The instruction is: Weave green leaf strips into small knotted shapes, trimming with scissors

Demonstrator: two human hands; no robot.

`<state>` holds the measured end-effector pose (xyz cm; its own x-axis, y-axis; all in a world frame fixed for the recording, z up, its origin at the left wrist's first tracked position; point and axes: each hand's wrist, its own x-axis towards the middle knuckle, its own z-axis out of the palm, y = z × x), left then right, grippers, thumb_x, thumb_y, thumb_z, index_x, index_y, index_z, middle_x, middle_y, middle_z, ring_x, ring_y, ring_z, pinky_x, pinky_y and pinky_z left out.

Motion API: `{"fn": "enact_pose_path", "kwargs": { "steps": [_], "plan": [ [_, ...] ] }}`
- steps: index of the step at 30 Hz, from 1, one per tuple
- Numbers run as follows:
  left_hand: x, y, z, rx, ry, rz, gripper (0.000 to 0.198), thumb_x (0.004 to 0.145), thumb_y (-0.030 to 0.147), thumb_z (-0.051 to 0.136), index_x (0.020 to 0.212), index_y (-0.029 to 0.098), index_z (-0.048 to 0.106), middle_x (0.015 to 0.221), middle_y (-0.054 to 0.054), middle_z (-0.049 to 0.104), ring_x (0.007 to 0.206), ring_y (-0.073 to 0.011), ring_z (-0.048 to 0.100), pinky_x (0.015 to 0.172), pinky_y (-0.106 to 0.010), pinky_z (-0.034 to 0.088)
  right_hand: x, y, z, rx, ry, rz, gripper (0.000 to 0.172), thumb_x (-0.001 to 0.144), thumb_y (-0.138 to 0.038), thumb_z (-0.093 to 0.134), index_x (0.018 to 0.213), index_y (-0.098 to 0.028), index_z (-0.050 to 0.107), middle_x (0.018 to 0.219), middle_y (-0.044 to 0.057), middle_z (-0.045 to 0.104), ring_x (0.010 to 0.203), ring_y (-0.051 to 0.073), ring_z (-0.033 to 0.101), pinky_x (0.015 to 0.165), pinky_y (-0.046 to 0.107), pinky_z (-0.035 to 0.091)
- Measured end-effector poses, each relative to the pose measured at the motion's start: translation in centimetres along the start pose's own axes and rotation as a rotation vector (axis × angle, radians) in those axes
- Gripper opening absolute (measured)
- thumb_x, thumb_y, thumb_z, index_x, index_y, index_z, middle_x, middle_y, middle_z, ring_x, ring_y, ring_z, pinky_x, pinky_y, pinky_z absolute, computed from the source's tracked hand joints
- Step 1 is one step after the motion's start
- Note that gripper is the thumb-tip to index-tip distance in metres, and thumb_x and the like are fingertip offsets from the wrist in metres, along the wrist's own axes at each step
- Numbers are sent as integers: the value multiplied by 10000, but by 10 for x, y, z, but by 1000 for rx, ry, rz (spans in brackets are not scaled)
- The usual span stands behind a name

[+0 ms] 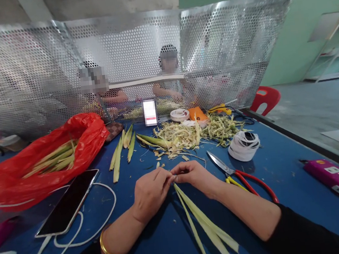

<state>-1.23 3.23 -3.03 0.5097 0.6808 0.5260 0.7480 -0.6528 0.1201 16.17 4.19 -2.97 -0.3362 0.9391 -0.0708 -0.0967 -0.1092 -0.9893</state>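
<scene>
My left hand [151, 192] and my right hand [196, 177] meet over the middle of the blue table [158, 242], fingertips pinched together. Between them they grip the narrow top end of some long, pale green husk strips [210, 226]. The strips fan out toward me, below my right hand. My fingers hide the gripped end. To the right of my right hand lie red-handled scissors [222, 163] with blades apart, over a yellow-handled tool [236, 183]. Beyond my hands is a pile of shredded husk bits [178, 135], with a larger green husk [154, 141] at its left edge.
A red plastic bag [91, 125] of husks and a phone [71, 203] on a white cable lie left. Several loose husks [118, 157] sit ahead. A white tape roll [244, 147] and purple power strip [337, 179] are right. Two people sit behind a perforated screen [134, 37].
</scene>
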Motion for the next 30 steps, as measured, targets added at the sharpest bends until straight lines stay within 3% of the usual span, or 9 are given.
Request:
{"fn": "enact_pose_path", "kwargs": {
  "steps": [11, 23, 30],
  "plan": [
    [4, -3, 0, -115, 6, -104, 214, 905, 302, 462, 783, 189, 597, 739, -3, 627, 692, -116, 585, 643, -219, 389, 1, -2, 1, -16, 56, -3, 104, 650, -242, 649, 666, -152, 600, 592, -50, 508, 565, 86, 398, 579, 238, 314],
    [5, -5, -1, -150, 26, -64, 191, 892, 293, 495, 792, 193, 623, 730, 6, 648, 675, -112, 592, 623, -211, 388, 0, -12, -10, 142, -24, 153, 81, 608, -203, 643, 653, -154, 595, 523, -36, 502, 503, 89, 450, 490, 229, 277],
    [6, -5, -1, -179, 5, -85, 205, 895, 288, 482, 791, 188, 627, 734, -4, 652, 676, -114, 590, 639, -213, 390, 2, -8, -12, 245, 34, 79, 153, 683, -289, 665, 702, -159, 586, 645, -6, 588, 597, 98, 530, 550, 221, 343]
  ]
}}
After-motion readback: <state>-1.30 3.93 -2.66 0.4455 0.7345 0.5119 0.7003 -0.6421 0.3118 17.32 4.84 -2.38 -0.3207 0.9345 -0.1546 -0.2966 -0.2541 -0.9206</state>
